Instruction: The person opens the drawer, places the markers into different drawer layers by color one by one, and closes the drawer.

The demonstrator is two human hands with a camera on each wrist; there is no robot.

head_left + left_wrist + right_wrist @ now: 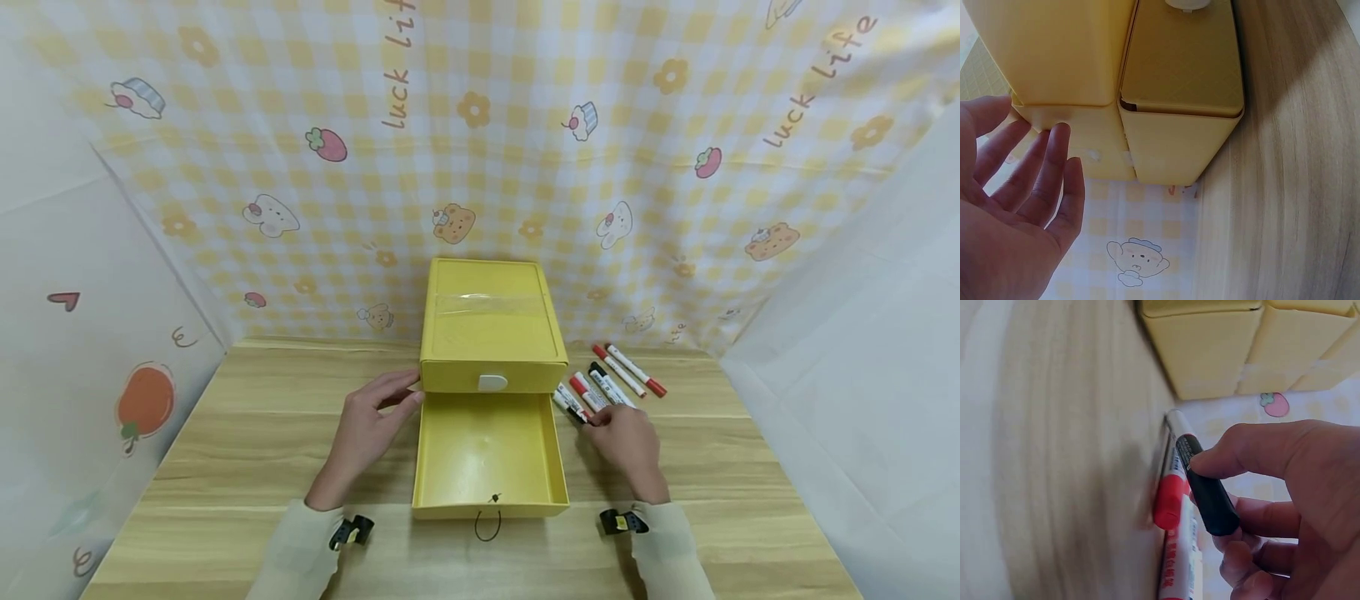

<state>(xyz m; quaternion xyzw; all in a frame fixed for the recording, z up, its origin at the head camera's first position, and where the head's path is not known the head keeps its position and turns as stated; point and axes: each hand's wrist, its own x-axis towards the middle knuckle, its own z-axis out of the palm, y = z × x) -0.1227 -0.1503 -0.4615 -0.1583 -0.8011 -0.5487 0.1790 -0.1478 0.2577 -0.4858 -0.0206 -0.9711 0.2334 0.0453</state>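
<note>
So the right hand [624, 437] is pinching a black-capped marker [1210, 503], thumb pressing on the cap and fingers bending in underneath, basically closed down to the marker's thickness. In the head view that marker is lying at about 10 o'clock from the hand, cap end at the fingers, white end pointing toward the yellow drawer box [487, 342]. A red-capped marker [1169, 503] is sitting just beside it; can't tell whether they're touching. A thick black marker [611, 385] is lying near 11:30 from the hand, and two slim markers with red caps [636, 369] are lying farther out around 12.

The left hand [371, 425] is gripping nothing, fingers loosely curving and spreading a bit, resting by the box's 9 o'clock side. Which fingertips are actually making contact is hard to say. The box is standing at roughly 2 o'clock from it. The lower drawer [480, 454] is sticking out toward 6 o'clock, about 9 o'clock from the right hand, with a black cord loop [487, 539] hanging at its front.
</note>
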